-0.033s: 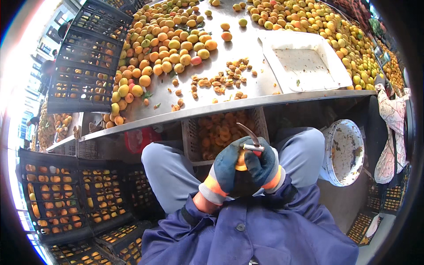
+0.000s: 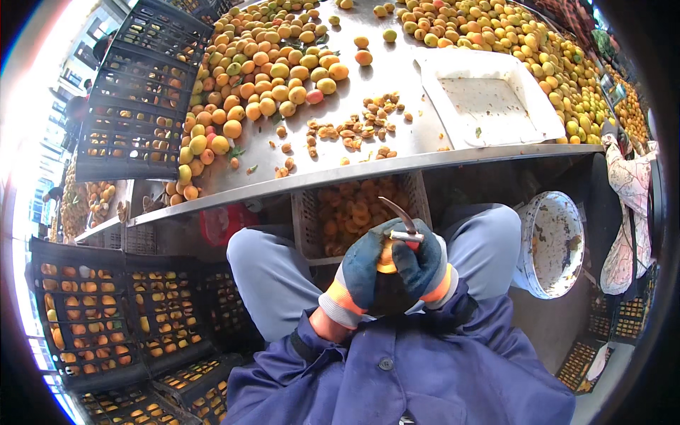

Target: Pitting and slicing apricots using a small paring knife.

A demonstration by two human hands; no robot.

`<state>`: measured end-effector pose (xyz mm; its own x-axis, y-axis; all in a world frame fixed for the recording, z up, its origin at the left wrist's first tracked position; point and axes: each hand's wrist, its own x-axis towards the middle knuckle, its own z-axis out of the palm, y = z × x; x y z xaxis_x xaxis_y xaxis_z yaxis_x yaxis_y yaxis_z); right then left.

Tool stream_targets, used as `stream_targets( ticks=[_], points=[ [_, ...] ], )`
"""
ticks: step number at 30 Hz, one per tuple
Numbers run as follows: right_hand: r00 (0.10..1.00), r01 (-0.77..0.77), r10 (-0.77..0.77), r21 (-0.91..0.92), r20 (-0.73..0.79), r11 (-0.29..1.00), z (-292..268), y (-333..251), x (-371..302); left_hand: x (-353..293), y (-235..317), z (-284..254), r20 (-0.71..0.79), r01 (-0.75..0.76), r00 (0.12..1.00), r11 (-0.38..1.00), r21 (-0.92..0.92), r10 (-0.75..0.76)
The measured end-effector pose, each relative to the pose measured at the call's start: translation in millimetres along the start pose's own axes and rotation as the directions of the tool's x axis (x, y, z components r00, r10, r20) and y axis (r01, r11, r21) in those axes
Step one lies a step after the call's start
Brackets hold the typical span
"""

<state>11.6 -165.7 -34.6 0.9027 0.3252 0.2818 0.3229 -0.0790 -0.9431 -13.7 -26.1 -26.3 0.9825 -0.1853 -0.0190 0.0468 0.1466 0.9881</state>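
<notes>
Both my hands wear dark blue-green gloves with orange and white cuffs and meet over my lap. My left hand (image 2: 363, 269) is closed around an apricot (image 2: 387, 259), of which an orange part shows between the gloves. Closed as well, my right hand (image 2: 423, 263) grips a small knife with a curved blade (image 2: 398, 211) and a pale handle end (image 2: 408, 237). The blade points up and away from me. Beyond the hands, a light plastic crate (image 2: 306, 230) under the table edge holds orange apricot halves (image 2: 348, 212).
Whole apricots (image 2: 283, 71) and a heap of apricot stones (image 2: 352, 129) lie on the metal table (image 2: 269, 173). A white tray (image 2: 542, 120) sits at its right edge. Black crates of apricots (image 2: 134, 297) stand at left; a stained white bucket (image 2: 525, 248) is at right.
</notes>
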Motion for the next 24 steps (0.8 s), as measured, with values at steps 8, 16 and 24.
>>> stream_targets(
  ticks=[8,16,24],
  points=[
    [0.987,-0.081,0.103,0.168,-0.126,0.982,13,16,0,3,-14,2,-0.114,0.043,0.985,0.836,-0.548,-0.126],
    [0.933,0.036,0.161,0.528,-0.322,0.849,-5,-1,14,-2,-35,-26,0.023,0.202,0.967,0.716,-0.668,-0.252],
    [0.929,0.275,0.004,0.696,-0.371,0.663,12,-12,25,5,-27,-4,-0.003,0.188,0.959,0.644,-0.742,-0.283]
  ],
)
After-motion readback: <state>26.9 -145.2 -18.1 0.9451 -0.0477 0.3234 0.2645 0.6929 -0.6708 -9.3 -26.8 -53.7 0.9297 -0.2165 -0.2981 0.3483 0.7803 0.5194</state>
